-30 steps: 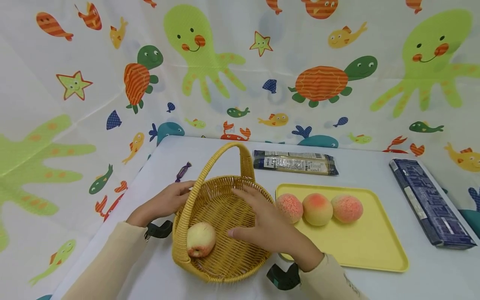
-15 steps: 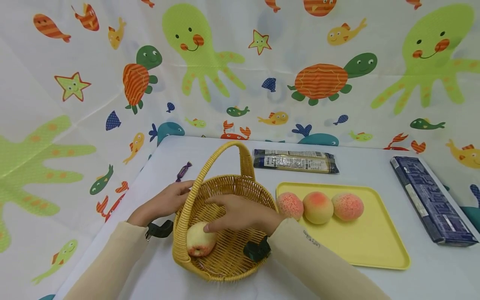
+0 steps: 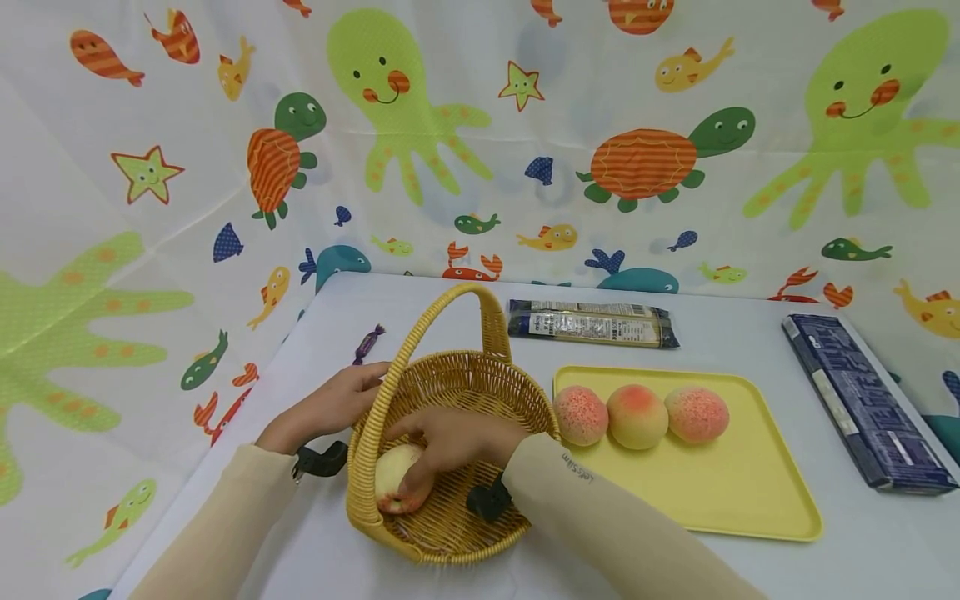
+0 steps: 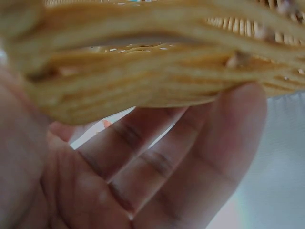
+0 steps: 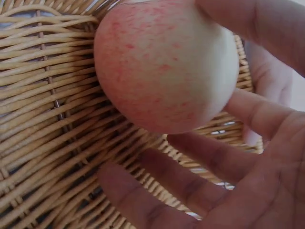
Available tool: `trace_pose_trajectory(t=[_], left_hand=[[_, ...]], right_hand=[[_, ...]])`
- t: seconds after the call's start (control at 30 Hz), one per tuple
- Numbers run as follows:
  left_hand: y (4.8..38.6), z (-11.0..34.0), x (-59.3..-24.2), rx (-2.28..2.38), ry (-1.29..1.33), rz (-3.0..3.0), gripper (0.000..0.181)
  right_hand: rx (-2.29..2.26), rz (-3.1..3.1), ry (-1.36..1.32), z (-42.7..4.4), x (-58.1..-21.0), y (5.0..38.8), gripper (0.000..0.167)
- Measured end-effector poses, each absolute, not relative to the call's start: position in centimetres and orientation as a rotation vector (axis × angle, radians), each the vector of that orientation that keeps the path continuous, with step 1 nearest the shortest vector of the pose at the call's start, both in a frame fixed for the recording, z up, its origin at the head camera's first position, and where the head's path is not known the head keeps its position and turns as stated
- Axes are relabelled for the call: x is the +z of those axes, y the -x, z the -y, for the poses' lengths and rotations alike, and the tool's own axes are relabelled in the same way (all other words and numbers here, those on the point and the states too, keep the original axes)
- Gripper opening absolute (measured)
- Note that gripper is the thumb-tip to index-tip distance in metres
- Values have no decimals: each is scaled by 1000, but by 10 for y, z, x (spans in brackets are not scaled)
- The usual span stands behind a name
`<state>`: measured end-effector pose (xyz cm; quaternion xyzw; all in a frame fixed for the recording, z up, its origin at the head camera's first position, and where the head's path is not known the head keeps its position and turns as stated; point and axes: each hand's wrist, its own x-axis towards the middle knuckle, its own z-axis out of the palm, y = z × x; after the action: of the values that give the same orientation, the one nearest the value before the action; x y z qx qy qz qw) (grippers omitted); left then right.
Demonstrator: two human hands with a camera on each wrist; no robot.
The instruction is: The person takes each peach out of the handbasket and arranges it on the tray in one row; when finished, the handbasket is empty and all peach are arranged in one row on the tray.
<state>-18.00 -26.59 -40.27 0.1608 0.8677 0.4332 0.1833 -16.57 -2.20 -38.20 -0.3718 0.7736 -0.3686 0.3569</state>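
In the head view a pale yellow and red apple (image 3: 396,479) lies in the left part of a round wicker basket (image 3: 480,500) with an arched handle. My right hand (image 3: 453,442) reaches into the basket around the apple. The right wrist view shows thumb and index finger touching the apple (image 5: 164,67), the other fingers spread below it over the wicker. At the basket's left side, behind the handle, my left hand (image 3: 337,404) holds the rim. Its fingers (image 4: 228,138) bend up against the woven edge in the left wrist view.
Right of the basket is a yellow tray (image 3: 720,492) with three peaches (image 3: 637,417) in a row. A long packet (image 3: 588,323) lies behind, a dark blue box (image 3: 862,400) at the far right. A purple wrapped candy (image 3: 367,343) lies beyond my left hand.
My right hand has moved left and down inside the basket, from over its right side to the apple, and taken hold of it. The left hand stays on the rim.
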Motion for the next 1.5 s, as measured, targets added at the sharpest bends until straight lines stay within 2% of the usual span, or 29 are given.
trace_pose_trajectory(t=[0.7, 1.03, 1.5], left_hand=[[183, 260, -405, 1237, -460, -2437, 42], [183, 258, -405, 1265, -448, -2409, 48], [180, 263, -401, 1243, -435, -2430, 45]], right_hand=[[-964, -2066, 910, 14, -379, 164, 59], [-1104, -2168, 814, -30, -364, 163, 59], [-1290, -2229, 618, -111, -341, 152, 68]])
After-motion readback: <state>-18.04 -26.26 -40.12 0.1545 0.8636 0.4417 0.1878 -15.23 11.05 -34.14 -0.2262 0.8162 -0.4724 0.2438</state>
